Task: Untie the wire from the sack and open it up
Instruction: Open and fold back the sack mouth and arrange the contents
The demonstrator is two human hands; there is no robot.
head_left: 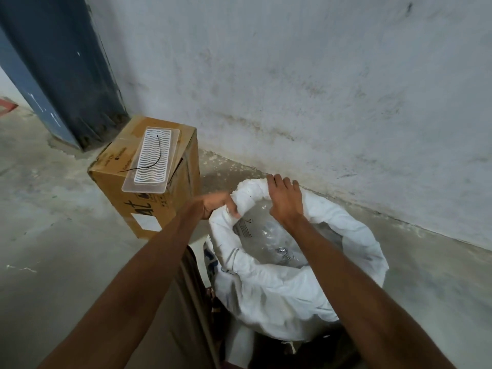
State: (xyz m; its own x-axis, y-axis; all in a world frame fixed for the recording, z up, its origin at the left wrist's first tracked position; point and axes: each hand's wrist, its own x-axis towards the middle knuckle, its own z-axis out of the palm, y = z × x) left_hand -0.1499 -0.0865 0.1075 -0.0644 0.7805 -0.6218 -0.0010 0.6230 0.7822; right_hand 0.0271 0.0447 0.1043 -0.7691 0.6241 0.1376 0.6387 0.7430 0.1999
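A white woven sack [287,291] stands on the floor against the wall, its mouth wide and its rim rolled down. Clear plastic packets [277,241] show inside. My left hand [217,206] grips the rolled rim at its far left. My right hand [286,201] presses on the rim at the far side, fingers curled over it. A thin black wire [157,155] lies apart from the sack, on a white plastic tray [150,162] on top of a cardboard box [157,198].
The cardboard box stands left of the sack, close to it. A grey concrete wall [319,89] runs behind both. A dark blue pillar [66,75] rises at the back left. Bare concrete floor [53,235] spreads to the left.
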